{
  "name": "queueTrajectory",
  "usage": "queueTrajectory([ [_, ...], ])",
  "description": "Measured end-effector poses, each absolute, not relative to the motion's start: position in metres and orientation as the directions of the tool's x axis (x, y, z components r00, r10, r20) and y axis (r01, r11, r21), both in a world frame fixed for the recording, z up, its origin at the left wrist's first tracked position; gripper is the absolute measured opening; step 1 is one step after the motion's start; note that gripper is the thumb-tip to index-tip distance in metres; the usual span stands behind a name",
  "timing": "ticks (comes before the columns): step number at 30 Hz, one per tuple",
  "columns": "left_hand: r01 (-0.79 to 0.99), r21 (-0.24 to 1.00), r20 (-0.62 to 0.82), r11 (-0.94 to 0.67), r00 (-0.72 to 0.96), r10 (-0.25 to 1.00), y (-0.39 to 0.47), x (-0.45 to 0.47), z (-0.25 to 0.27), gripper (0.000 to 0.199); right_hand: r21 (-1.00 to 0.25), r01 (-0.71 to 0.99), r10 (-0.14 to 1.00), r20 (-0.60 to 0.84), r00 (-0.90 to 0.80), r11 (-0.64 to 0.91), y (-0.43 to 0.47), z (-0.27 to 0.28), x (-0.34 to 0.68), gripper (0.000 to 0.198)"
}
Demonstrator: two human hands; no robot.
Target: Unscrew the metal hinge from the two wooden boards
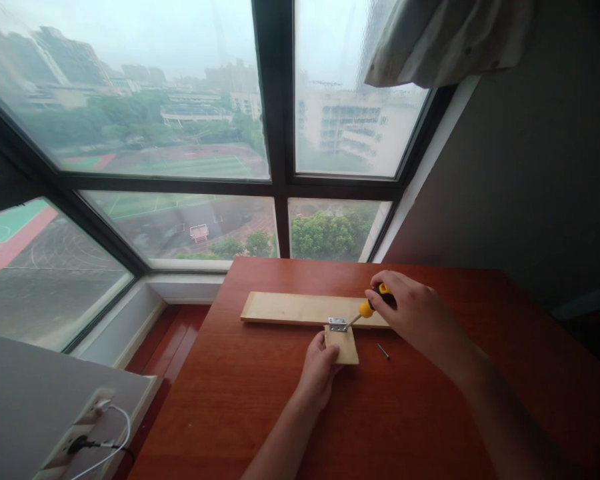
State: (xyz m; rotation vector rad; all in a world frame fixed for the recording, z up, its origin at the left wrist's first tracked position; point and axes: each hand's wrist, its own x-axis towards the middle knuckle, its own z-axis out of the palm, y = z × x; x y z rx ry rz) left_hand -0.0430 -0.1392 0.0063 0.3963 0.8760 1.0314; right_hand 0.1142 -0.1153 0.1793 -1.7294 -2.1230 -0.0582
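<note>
My left hand grips a small pale wooden block by its left side, thumb on top. A silver metal hinge with screw holes sits at the block's far edge. My right hand is wrapped round the yellow and black handle of a screwdriver. Its shaft slants down to the left, and the tip meets the right end of the hinge; a screw head there is too small to make out. Behind the hinge lies a long pale wooden board, its right end partly covered by my right hand.
A loose screw lies on the reddish-brown table, right of the block. Beyond the table's far edge stand large windows with dark frames. A curtain hangs at upper right. Plugged-in cables are at lower left.
</note>
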Motion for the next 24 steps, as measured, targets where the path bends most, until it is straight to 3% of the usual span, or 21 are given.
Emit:
queueTrajectory([
  [2, -0.572, 0.662, -0.443, 0.484, 0.222, 0.869, -0.1392, -0.0430, 0.0070, 0.038, -0.266, 0.920, 0.922, 0.338, -0.191, 0.288, -0.1163, 0.1811, 0.1145, 0.017],
  [6, -0.577, 0.659, -0.444, 0.483, 0.219, 0.869, -0.1395, -0.0432, 0.0090, 0.038, -0.307, 0.879, 0.902, 0.353, -0.251, 0.365, -0.1193, 0.1827, 0.1140, 0.039],
  [13, -0.580, 0.658, -0.438, 0.480, 0.224, 0.871, -0.1388, -0.0429, 0.0101, 0.037, -0.250, 0.939, 0.933, 0.327, -0.149, 0.237, -0.1148, 0.1792, 0.1140, 0.021],
  [20, -0.579, 0.658, -0.442, 0.482, 0.222, 0.869, -0.1393, -0.0432, 0.0098, 0.037, -0.313, 0.898, 0.932, 0.288, -0.220, 0.309, -0.1221, 0.1837, 0.1148, 0.044],
  [24, -0.578, 0.659, -0.436, 0.481, 0.228, 0.871, -0.1393, -0.0433, 0.0106, 0.037, -0.289, 0.922, 0.940, 0.296, -0.171, 0.259, -0.1203, 0.1826, 0.1140, 0.032],
])
